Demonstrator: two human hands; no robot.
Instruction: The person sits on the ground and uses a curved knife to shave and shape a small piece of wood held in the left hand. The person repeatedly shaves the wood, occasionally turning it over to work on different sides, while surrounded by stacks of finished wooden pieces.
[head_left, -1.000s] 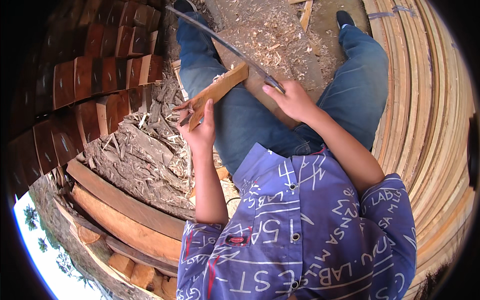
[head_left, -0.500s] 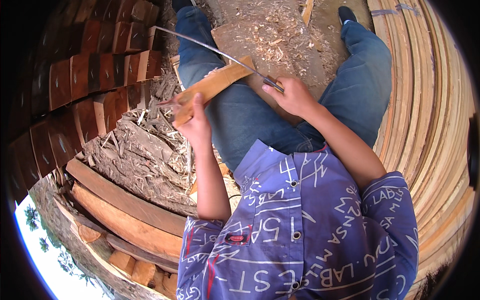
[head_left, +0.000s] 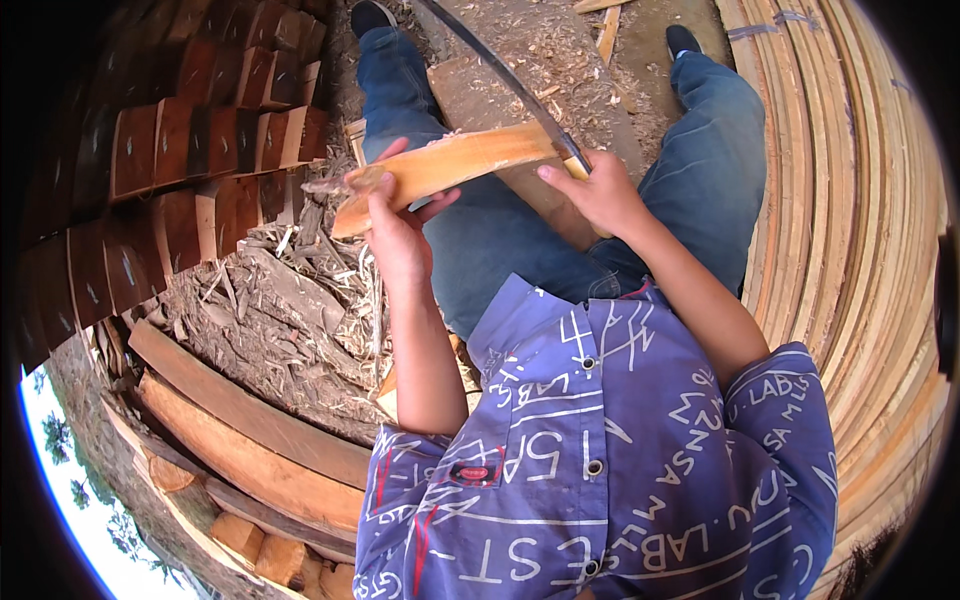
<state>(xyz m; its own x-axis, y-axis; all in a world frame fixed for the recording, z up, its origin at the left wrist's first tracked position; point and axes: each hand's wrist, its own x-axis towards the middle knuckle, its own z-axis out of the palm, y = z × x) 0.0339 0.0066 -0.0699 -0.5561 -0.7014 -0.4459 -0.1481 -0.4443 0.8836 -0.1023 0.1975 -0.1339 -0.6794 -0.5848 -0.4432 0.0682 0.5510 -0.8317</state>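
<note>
A pale, shaped piece of wood (head_left: 475, 158) lies across my left hand (head_left: 400, 215), above my left thigh. The thumb is on top and the fingers are beneath it. Its left end carries a rough, darker, narrow stub (head_left: 330, 187). My right hand (head_left: 608, 192) is wrapped round the handle of a machete (head_left: 505, 72). The long dark blade points away from me and to the left, running past the far picture edge. Near the handle, the blade meets or overlaps the wood's right end; I cannot tell if they touch.
Stacked reddish-brown wooden blocks (head_left: 135, 150) rise at the left. Long pale planks (head_left: 830, 200) are piled along the right. Shavings (head_left: 565, 75) litter the ground and a flat board (head_left: 460, 85) between my legs. Thick timbers (head_left: 250, 430) and bark scraps (head_left: 270, 300) lie at the lower left.
The machete has swung from pointing left to pointing farther away from me. The wood has shifted right and turned to show a broader face, and the left-hand fingers have spread beneath it.
</note>
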